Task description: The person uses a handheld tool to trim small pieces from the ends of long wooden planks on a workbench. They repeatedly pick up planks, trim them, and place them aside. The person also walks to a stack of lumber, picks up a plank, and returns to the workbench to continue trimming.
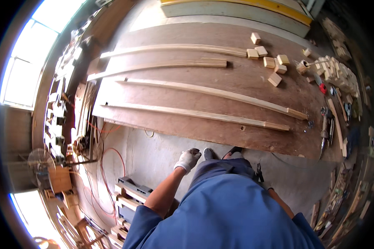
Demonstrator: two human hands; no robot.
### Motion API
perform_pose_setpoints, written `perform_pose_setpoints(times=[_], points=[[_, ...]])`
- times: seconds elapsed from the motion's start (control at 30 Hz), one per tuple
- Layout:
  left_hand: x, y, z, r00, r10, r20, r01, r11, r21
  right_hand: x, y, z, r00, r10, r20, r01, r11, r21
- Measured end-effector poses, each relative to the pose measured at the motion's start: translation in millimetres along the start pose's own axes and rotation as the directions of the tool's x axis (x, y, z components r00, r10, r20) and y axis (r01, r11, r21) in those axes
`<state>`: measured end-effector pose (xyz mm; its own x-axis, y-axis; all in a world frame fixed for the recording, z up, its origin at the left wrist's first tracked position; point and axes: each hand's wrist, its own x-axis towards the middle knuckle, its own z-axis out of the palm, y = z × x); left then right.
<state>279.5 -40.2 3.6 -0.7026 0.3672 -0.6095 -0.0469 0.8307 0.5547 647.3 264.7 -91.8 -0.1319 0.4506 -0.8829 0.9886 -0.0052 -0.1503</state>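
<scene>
My left hand [189,160], in a whitish work glove, hangs over the floor just short of the bench's near edge. Its fingers are curled in; whatever they may hold is hidden. Of my right arm only the forearm [281,202] shows beside the blue shirt, and the hand is out of sight behind my body. A slim black tool-like object [259,172] stands out by my right hip; whether I hold it cannot be made out. On the brown wooden bench [187,97] lie long pale wooden strips, the nearest strip [191,113] beyond my left hand.
Several wood blocks [274,79] lie at the bench's far right, near a heap of offcuts [338,74] and hand tools [325,124]. Orange hose [122,157] loops over the floor at left. Stacked wood [126,203] stands beside my left arm.
</scene>
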Motion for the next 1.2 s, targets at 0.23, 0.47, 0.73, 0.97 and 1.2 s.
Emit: perform_pose_setpoints(times=[0.23, 0.47, 0.73, 0.97, 1.2], points=[[27, 109, -7, 0.819, 0.567, -0.093, -0.520, 0.800, 0.301, 7, -16, 16, 0.972, 0.213, 0.100, -0.231, 0.776, 0.587], [85, 184, -2, 0.595, 0.799, 0.083, -0.706, 0.471, 0.528, -23, -14, 19, 0.960, 0.266, 0.087, -0.231, 0.577, 0.783], [142, 200, 5, 0.578, 0.659, 0.481, -0.798, 0.334, 0.502, -74, 1, 66, 0.930, 0.366, -0.033, -0.111, 0.365, 0.924], [158, 202, 23, 0.374, 0.617, 0.692, -0.920, 0.154, 0.361, -125, -39, 121, 0.957, 0.290, -0.015, 0.011, 0.015, 1.000], [141, 220, 54, 0.336, 0.622, 0.707, -0.937, 0.145, 0.318, -172, -118, 85, 0.984, 0.144, -0.109, 0.096, 0.089, 0.991]])
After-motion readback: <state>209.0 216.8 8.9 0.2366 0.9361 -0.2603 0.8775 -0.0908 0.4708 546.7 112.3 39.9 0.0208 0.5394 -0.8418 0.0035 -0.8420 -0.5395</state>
